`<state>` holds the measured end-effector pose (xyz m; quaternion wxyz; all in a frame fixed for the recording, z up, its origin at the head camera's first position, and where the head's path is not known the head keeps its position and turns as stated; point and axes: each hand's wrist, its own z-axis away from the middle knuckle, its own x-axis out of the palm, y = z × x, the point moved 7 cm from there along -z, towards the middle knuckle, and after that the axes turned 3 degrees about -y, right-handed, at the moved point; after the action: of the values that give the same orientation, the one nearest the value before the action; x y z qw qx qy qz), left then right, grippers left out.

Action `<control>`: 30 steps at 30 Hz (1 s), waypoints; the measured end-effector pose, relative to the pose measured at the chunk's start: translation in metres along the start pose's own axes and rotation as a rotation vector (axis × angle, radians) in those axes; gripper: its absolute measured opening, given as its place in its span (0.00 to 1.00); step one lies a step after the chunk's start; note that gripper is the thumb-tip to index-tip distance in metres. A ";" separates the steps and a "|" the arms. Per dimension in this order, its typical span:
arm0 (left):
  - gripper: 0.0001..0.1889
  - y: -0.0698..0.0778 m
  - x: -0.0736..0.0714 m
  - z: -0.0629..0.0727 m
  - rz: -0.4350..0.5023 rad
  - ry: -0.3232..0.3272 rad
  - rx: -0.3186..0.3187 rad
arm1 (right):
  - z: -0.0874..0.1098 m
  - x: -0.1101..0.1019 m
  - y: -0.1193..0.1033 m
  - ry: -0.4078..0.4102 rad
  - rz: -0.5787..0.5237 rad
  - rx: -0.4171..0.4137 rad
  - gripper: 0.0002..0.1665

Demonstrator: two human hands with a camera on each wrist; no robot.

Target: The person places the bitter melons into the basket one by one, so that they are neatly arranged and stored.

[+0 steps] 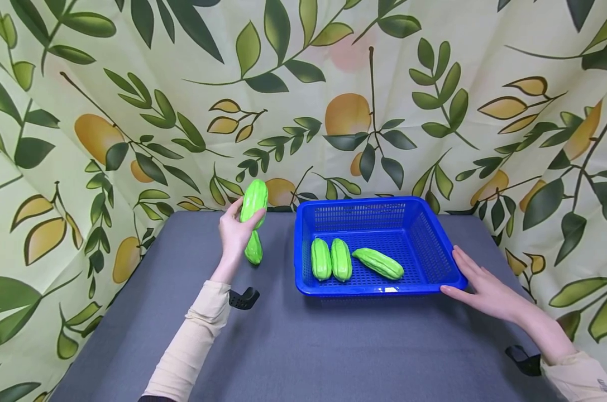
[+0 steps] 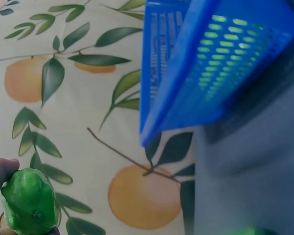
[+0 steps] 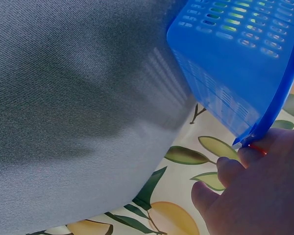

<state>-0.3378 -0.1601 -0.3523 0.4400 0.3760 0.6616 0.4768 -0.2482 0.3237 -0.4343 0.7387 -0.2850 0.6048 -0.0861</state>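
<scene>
In the head view my left hand (image 1: 235, 226) grips a light green, ridged bitter melon (image 1: 255, 196), thumb on one side and fingers on the other, raised over the left part of the table. Its lumpy end (image 2: 29, 203) shows in the left wrist view. Another bitter melon (image 1: 254, 249) lies on the table just below and partly behind the held one. My right hand (image 1: 484, 287) rests at the right front corner of a blue plastic basket (image 1: 373, 290), fingers extended along the side rim and thumb at the front. Three bitter melons (image 1: 340, 259) lie inside the basket.
A grey cloth-covered table (image 1: 363, 352) bears the basket. Behind and beside it hangs a fabric backdrop (image 1: 303, 111) printed with leaves and orange fruit. Black straps (image 1: 244, 298) sit at both wrists.
</scene>
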 end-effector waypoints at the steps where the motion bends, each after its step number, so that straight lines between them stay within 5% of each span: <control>1: 0.33 0.002 0.004 0.000 0.013 -0.007 0.003 | 0.000 0.000 0.000 0.001 0.000 0.000 0.55; 21: 0.32 0.031 0.065 0.007 0.075 -0.109 0.054 | 0.000 0.002 0.000 -0.003 -0.011 0.006 0.56; 30: 0.31 0.045 0.078 0.012 0.094 -0.129 0.080 | 0.000 0.001 -0.001 -0.005 -0.013 0.007 0.55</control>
<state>-0.3492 -0.0729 -0.3287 0.4436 0.4538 0.6319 0.4450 -0.2480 0.3229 -0.4344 0.7406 -0.2864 0.6008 -0.0922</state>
